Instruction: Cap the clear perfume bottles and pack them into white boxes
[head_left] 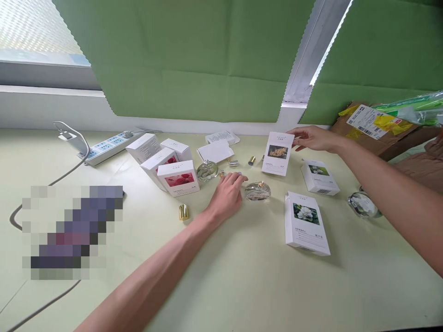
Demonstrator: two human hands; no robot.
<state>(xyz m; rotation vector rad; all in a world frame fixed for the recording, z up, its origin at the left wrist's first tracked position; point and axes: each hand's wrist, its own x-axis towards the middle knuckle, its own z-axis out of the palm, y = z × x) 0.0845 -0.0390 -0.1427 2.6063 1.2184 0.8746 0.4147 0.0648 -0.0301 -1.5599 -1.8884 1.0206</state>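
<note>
My right hand (313, 138) grips the right edge of a white perfume box (277, 154) with an orange-flower picture, upright above the table. My left hand (226, 193) is low at the table's middle, fingers curled down; whatever they hold is hidden behind the hand. Just right of it stands a clear oval perfume bottle (258, 191) with a gold nozzle. Another glass bottle (207, 170) is beyond the left hand, beside the boxes. Gold caps (183, 212) lie around, with one gold cap (252, 160) near the held box. A white-flower box (307, 223) lies in front.
Several white boxes (178, 179) with red pictures stand left of centre. Flattened white cartons (215, 151) lie behind. At right are a smaller box (320, 177), a round bottle (363, 204) and a brown carton (384, 133). A power strip (109, 147) and cable are at left, near a blurred patch.
</note>
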